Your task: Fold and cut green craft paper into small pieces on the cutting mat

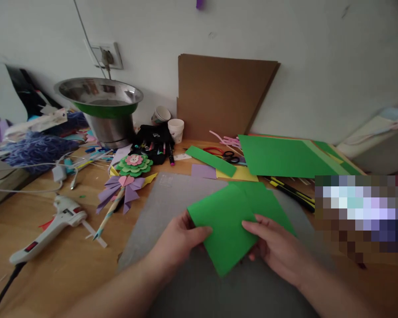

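A square of green paper (223,225) is held up above the grey cutting mat (159,207), turned so that one corner points down toward me. My left hand (187,236) pinches its left edge, thumb on top and fingers hidden beneath. On the opposite side my right hand (268,240) grips the edge the same way, thumb on the face. Behind the square, another piece of green paper (272,205) lies on the mat, partly covered by the held one and my right hand.
Left stand a white glue gun (53,225), a paper flower wand (132,165) and a metal bowl (99,95). Scissors (231,157), a green strip (212,161) and purple paper (203,171) lie behind the mat. Green sheets (281,157) and a yellow-black cutter (292,192) are at right.
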`<state>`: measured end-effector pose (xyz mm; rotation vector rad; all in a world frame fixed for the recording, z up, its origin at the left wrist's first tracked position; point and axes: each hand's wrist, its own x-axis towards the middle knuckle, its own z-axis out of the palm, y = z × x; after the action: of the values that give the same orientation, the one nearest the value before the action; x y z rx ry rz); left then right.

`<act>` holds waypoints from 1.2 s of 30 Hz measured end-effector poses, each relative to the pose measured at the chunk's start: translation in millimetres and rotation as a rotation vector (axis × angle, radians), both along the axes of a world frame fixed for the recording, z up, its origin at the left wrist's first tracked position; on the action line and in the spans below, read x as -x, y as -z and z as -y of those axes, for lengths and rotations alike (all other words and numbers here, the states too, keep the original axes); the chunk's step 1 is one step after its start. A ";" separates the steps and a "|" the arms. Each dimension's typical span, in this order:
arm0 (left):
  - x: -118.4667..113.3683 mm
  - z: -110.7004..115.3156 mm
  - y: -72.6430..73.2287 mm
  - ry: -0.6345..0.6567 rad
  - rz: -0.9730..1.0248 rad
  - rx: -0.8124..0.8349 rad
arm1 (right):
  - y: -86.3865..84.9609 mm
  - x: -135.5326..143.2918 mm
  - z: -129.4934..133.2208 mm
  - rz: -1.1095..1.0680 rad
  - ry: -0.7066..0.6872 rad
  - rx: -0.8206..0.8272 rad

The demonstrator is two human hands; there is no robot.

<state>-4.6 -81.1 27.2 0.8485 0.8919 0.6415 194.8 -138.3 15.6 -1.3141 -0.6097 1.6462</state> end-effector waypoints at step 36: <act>2.4 -10.0 0.9 0.150 -0.187 0.012 | 6.7 14.8 12.0 -0.012 -0.220 0.017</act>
<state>-6.9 -71.1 26.2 0.9662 0.9885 0.4307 180.0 -150.3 9.0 -1.2850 -0.7563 1.8384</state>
